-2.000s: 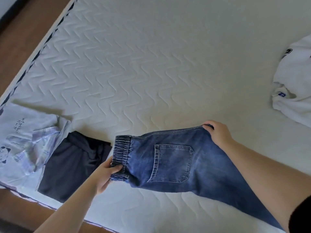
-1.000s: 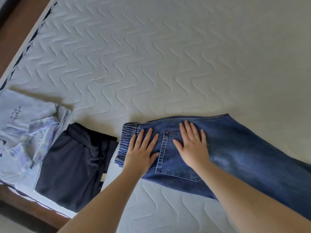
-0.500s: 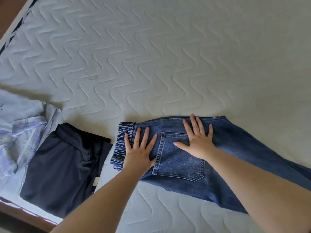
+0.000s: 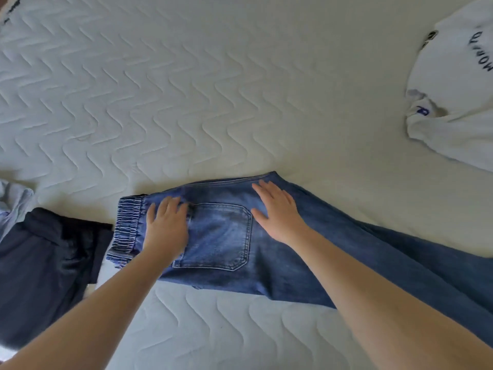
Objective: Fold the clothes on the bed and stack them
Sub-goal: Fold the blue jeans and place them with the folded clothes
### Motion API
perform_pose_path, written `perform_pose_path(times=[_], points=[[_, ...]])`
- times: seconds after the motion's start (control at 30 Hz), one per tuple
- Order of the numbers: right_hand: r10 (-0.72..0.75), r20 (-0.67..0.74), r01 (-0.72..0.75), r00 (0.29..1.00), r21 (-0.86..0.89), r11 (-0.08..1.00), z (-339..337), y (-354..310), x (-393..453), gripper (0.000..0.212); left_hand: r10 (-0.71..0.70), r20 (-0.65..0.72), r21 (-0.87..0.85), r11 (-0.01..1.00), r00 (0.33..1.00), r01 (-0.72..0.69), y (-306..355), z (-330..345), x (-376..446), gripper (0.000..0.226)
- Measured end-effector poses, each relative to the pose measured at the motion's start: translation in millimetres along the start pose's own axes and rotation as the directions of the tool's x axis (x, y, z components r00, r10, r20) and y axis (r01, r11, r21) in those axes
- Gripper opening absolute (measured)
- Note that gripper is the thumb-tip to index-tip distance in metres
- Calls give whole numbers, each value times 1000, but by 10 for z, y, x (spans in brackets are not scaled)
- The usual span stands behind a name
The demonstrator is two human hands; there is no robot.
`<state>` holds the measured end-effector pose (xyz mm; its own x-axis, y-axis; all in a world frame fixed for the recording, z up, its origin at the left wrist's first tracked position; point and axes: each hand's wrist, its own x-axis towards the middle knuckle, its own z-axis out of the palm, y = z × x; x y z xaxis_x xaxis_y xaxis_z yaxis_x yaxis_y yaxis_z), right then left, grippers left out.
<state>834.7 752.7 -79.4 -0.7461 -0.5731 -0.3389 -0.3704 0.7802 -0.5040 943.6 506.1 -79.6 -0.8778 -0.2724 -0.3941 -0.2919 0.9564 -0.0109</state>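
While both palms lie flat on the denim, the left hand [image 4: 166, 231] rests with straight fingers just beside the elastic waistband [image 4: 126, 228], and the right hand [image 4: 280, 212] spreads its fingers wide on the far side of the back pocket [image 4: 221, 236], holding nothing. Between those two hands sits that pocket, face up. The jeans [image 4: 306, 263] lie on the mattress [image 4: 213, 89], long axis running across the view, waistband pointing left, legs trailing off to the lower right edge. Left of the jeans, touching the waistband corner, a dark navy garment [image 4: 45, 276] lies flat, with a pale blue shirt [image 4: 13, 204] beyond it. Well apart from the jeans, up to the right, sits a white top [image 4: 458, 102] with dark lettering.
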Motion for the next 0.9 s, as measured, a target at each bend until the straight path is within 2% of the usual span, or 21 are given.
perform_pose_path(times=[0.1, 0.23, 0.33, 0.4, 0.5, 0.63, 0.73, 0.83, 0.9], points=[[76, -80, -77, 994, -10, 997, -245, 417, -614, 58, 30, -160, -105, 993, 987, -48, 675, -133, -199, 68], [233, -177, -230, 956, 36, 972, -449, 1007, -1403, 54, 322, -137, -120, 933, 937, -338, 1845, -42, -493, 63], [364, -259, -355, 895, 82, 931, -560, 1470, -1956, 53, 569, -122, -51, 815, 813, -578, 2612, 112, -684, 66], [451, -295, -436, 842, 118, 892, -623, 1787, -2314, 53, 678, -92, -5, 732, 729, -681, 3057, 215, -794, 67], [548, -318, -535, 773, 138, 834, -678, 2214, -2794, 54, 760, -19, 42, 650, 650, -759, 3612, 327, -908, 69], [676, -281, -664, 681, 153, 732, -665, 2679, -3338, 57, 821, 88, 118, 554, 564, -824, 4192, 444, -1016, 76], [809, -208, -780, 550, 218, 586, -581, 2948, -3680, 62, 829, 170, 170, 507, 532, -845, 4494, 514, -1075, 86], [931, -74, -878, 356, 314, 361, -469, 3187, -3957, 74, 778, 264, 213, 529, 570, -821, 4665, 624, -1115, 105], [965, 13, -893, 261, 383, 236, -410, 3306, -4077, 83, 748, 296, 245, 542, 595, -804, 4709, 713, -1121, 115]])
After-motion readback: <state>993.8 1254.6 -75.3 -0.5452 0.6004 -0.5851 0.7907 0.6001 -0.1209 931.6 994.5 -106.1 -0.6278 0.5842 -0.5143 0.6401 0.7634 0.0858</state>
